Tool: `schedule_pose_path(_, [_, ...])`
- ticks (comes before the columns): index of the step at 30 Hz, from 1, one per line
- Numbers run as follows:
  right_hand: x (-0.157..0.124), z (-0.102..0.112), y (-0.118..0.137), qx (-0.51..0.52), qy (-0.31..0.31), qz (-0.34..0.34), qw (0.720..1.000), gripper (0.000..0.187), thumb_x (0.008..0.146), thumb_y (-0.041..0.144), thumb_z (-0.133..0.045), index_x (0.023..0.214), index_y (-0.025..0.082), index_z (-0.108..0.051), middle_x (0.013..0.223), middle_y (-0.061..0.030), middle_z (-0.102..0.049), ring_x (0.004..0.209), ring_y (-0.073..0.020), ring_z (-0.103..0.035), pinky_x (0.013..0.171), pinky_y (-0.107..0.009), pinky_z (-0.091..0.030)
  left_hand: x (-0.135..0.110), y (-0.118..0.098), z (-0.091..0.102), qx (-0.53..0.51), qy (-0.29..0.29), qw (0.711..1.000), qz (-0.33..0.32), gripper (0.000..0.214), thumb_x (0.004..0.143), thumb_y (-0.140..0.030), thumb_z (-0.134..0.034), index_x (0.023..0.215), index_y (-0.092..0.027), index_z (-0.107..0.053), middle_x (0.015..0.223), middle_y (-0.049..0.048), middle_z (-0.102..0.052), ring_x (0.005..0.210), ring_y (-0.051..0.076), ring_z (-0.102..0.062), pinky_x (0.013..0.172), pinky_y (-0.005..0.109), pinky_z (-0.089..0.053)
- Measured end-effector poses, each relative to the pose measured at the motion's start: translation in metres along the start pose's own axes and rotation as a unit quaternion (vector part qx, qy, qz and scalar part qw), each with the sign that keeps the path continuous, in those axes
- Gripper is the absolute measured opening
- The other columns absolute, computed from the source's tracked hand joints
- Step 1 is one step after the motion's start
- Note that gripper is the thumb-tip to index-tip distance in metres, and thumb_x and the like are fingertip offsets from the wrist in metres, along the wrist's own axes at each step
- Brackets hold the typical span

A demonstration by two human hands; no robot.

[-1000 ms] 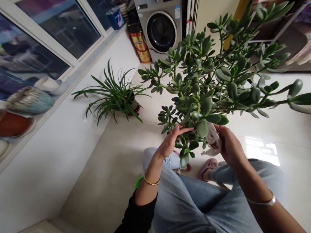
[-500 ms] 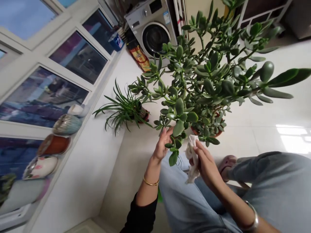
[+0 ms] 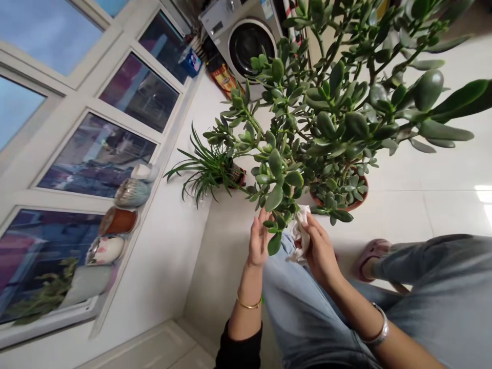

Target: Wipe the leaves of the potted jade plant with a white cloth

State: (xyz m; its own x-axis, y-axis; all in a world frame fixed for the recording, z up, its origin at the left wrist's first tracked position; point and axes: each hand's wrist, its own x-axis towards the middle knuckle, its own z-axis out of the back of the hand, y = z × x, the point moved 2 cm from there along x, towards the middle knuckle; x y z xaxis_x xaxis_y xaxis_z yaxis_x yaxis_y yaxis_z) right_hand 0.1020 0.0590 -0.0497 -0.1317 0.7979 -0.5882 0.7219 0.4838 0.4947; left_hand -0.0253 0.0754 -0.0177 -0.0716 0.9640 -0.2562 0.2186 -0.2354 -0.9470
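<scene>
While my left hand (image 3: 260,238) stands open, fingers released beside a low leaf (image 3: 274,244), my right hand (image 3: 321,251) clenches a white cloth (image 3: 302,236) just under the foliage. The jade plant (image 3: 303,128) rises from its terracotta pot (image 3: 357,197) on the tile floor (image 3: 400,215), just past my knees, with a spider plant (image 3: 207,171) farther left.

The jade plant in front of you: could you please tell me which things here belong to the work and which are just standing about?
Part of the work: jade plant, white cloth, left hand, right hand.

Just standing about: spider plant, washing machine, ceramic pots.
</scene>
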Motion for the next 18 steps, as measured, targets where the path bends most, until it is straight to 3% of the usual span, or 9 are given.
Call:
schedule_pose_path(4, [0.000, 0.001, 0.004, 0.004, 0.013, 0.004, 1.000, 0.047, 0.073, 0.043, -0.073, 0.116, 0.026, -0.070, 0.070, 0.0050, -0.060, 0.055, -0.0119, -0.047, 0.048, -0.024, -0.040, -0.023, 0.032, -0.005, -0.008, -0.156, 0.987, -0.028, 0.053, 0.094, -0.061, -0.051, 0.135, -0.029, -0.060, 0.145, 0.0083, -0.064, 0.131, 0.025, -0.062, 0.108, 0.043, -0.051])
schedule_pose_path(7, [0.000, 0.002, 0.008, 0.008, 0.015, 0.001, 1.000, 0.042, 0.072, 0.043, -0.073, 0.110, 0.025, -0.071, 0.066, 0.0053, -0.057, 0.053, -0.0116, -0.044, 0.046, -0.024, -0.039, -0.038, 0.059, -0.009, 0.091, -0.261, 0.959, -0.061, 0.035, 0.093, -0.052, -0.060, 0.110, -0.022, -0.066, 0.118, 0.0083, -0.072, 0.101, 0.021, -0.070, 0.089, 0.035, -0.056])
schedule_pose_path(9, [0.000, 0.002, 0.013, 0.009, 0.022, 0.000, 1.000, 0.037, 0.072, 0.043, -0.073, 0.104, 0.025, -0.071, 0.065, 0.0058, -0.055, 0.052, -0.0110, -0.042, 0.045, -0.024, -0.036, -0.045, 0.070, -0.013, 0.212, -0.258, 0.938, -0.097, 0.029, 0.097, -0.049, -0.058, 0.101, -0.022, -0.067, 0.098, 0.0060, -0.072, 0.086, 0.019, -0.068, 0.084, 0.034, -0.055])
schedule_pose_path(12, [0.002, 0.003, 0.019, 0.014, 0.041, -0.003, 0.999, 0.030, 0.072, 0.040, -0.074, 0.097, 0.025, -0.069, 0.065, 0.0064, -0.053, 0.052, -0.0107, -0.040, 0.044, -0.023, -0.034, -0.052, 0.071, -0.020, 0.353, -0.209, 0.896, -0.168, 0.030, 0.102, -0.046, -0.051, 0.102, -0.024, -0.070, 0.091, 0.0074, -0.073, 0.084, 0.022, -0.068, 0.084, 0.036, -0.054])
schedule_pose_path(14, [0.006, 0.004, 0.024, 0.024, 0.056, -0.011, 0.998, 0.026, 0.071, 0.039, -0.075, 0.092, 0.025, -0.067, 0.064, 0.0065, -0.053, 0.052, -0.0109, -0.041, 0.045, -0.023, -0.034, -0.051, 0.064, -0.024, 0.412, -0.166, 0.876, -0.188, 0.035, 0.104, -0.044, -0.045, 0.115, -0.024, -0.071, 0.096, 0.0101, -0.075, 0.088, 0.024, -0.070, 0.088, 0.039, -0.055])
schedule_pose_path(18, [0.016, 0.006, 0.029, 0.049, 0.104, -0.039, 0.993, 0.023, 0.071, 0.037, -0.075, 0.082, 0.022, -0.063, 0.058, 0.0075, -0.050, 0.046, -0.0084, -0.034, 0.043, -0.023, -0.031, -0.039, 0.039, -0.038, 0.499, -0.077, 0.848, -0.161, 0.048, 0.108, -0.037, -0.032, 0.144, -0.021, -0.061, 0.111, 0.0145, -0.078, 0.111, 0.027, -0.072, 0.101, 0.041, -0.054])
